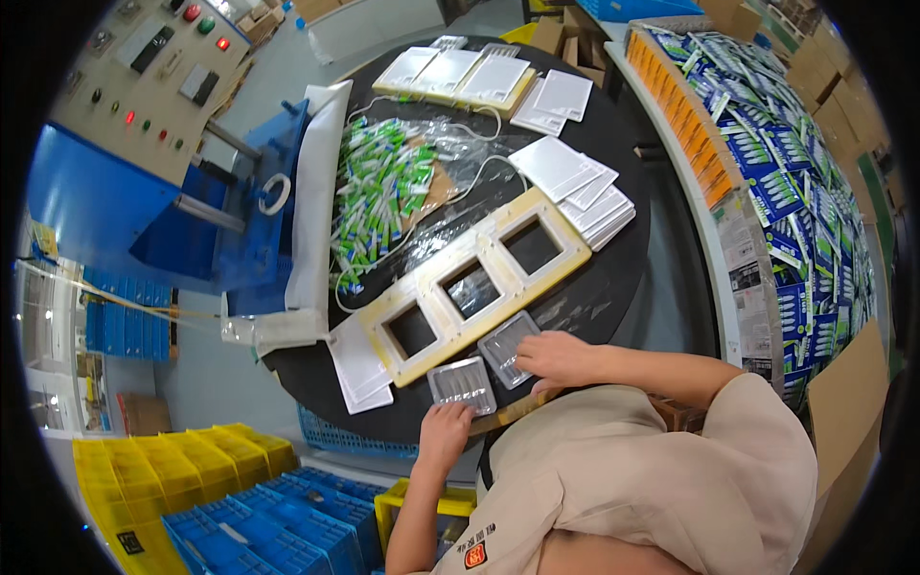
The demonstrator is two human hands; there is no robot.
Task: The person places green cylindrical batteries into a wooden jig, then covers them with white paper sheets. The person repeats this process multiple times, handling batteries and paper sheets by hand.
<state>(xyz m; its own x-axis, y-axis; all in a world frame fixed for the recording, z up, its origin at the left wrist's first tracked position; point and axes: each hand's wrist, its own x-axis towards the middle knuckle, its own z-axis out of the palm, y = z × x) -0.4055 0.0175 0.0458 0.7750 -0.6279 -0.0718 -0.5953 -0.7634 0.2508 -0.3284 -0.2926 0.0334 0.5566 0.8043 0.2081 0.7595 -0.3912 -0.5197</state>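
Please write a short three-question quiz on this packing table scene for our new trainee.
1. True or false: the pale wooden frame on the round black table has three square openings.
2. Which thing does the right hand rest on? A) the stack of white cards B) a clear plastic blister tray C) the pile of small green and white tubes
3. Fill in: the left hand touches the near edge of a second clear plastic ____.

Key: 1 true; 2 B; 3 tray.
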